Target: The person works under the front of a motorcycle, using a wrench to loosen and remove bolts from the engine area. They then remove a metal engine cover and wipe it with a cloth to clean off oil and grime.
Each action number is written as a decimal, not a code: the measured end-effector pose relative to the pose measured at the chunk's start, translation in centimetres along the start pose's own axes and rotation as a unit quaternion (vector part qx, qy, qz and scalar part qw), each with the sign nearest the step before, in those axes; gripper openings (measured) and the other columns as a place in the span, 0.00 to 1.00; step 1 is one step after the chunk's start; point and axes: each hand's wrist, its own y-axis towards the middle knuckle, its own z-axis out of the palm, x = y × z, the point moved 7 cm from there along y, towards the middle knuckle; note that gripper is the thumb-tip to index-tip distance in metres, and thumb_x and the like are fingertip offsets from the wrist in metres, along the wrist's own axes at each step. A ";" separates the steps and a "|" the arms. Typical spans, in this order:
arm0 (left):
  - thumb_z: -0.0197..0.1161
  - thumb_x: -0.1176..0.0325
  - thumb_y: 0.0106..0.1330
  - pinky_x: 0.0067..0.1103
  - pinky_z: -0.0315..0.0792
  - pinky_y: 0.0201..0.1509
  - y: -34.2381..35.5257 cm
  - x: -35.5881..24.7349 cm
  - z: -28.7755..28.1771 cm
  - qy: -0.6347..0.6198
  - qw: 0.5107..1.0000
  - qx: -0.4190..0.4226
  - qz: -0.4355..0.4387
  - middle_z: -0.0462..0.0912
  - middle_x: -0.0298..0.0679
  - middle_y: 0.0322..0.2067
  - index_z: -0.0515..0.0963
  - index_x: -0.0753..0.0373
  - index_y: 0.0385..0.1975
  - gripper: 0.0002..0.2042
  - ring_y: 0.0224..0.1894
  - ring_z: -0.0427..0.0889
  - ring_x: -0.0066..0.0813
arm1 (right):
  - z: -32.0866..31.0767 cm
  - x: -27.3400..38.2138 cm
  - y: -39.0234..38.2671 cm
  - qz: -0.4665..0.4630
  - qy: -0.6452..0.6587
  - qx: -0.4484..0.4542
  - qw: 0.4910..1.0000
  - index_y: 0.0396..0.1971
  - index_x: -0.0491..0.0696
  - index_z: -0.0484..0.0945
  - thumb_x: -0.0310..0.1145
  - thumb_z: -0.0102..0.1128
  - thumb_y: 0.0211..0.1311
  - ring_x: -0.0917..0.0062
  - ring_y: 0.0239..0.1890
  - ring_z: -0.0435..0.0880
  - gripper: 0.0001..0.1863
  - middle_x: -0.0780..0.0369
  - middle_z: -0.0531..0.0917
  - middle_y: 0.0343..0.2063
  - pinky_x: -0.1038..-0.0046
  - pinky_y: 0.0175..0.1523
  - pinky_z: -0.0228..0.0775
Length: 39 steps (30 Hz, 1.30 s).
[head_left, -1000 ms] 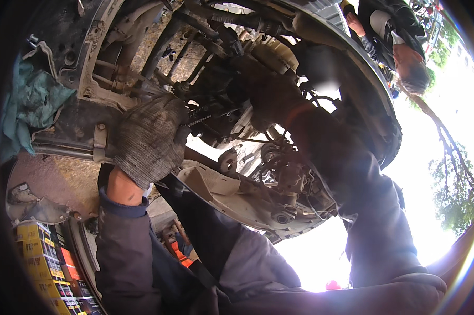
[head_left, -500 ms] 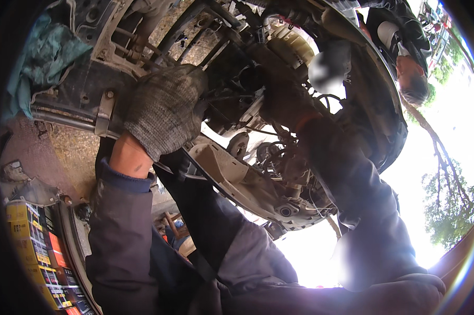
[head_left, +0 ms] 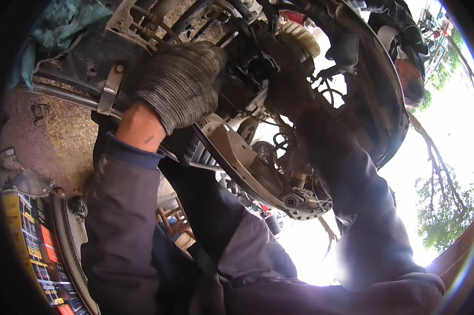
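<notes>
My left hand (head_left: 180,86), in a grey knitted glove, is closed in a fist over the dark mechanical parts of an opened vehicle front. Its fingertips are turned away, so what they grip is hidden. Just left of it, a metal strap (head_left: 111,90) goes round a metal tube (head_left: 69,92). My right hand (head_left: 290,89) reaches deep among the parts, dark and in shadow, and its fingers do not show clearly. Beyond it sits a yellowish plastic reservoir (head_left: 306,43). A dusty beige curved panel (head_left: 229,142) lies between my two forearms.
Teal cloth (head_left: 63,25) lies on the dark frame at the upper left. A large curved black body panel (head_left: 379,105) borders the right side. Yellow and orange boxes (head_left: 21,226) stand at the lower left, near a wooden stool (head_left: 175,220). Another person (head_left: 400,37) is at the upper right.
My left hand now appears slightly higher and farther right, nearer my right hand. The vehicle parts have shifted in the picture as well. My right hand stays among the parts.
</notes>
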 end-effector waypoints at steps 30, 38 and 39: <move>0.66 0.69 0.50 0.36 0.78 0.47 0.4 0.0 0.0 -0.036 0.999 0.000 -0.007 0.83 0.48 0.37 0.80 0.64 0.35 0.12 0.42 0.83 0.44 | 1.5 -1.1 -0.3 0.105 -0.135 0.096 0.981 0.57 0.52 0.75 0.29 0.54 0.65 0.65 0.56 0.79 0.20 0.57 0.82 0.50 0.69 0.63 0.67; 0.64 0.70 0.49 0.36 0.77 0.46 0.2 0.0 0.2 -0.029 0.999 0.027 -0.028 0.84 0.46 0.33 0.80 0.63 0.32 0.10 0.40 0.84 0.44 | -1.6 -0.2 -0.5 0.068 0.028 -0.034 0.997 0.60 0.56 0.72 0.33 0.67 0.46 0.62 0.54 0.81 0.34 0.54 0.78 0.55 0.66 0.57 0.73; 0.64 0.70 0.49 0.36 0.77 0.45 0.1 -0.2 -0.2 -0.031 0.999 -0.002 -0.011 0.84 0.46 0.33 0.80 0.63 0.32 0.10 0.40 0.84 0.44 | -1.5 -0.9 -0.5 0.100 -0.015 0.046 0.994 0.61 0.54 0.71 0.32 0.67 0.43 0.61 0.52 0.81 0.37 0.54 0.76 0.55 0.66 0.55 0.74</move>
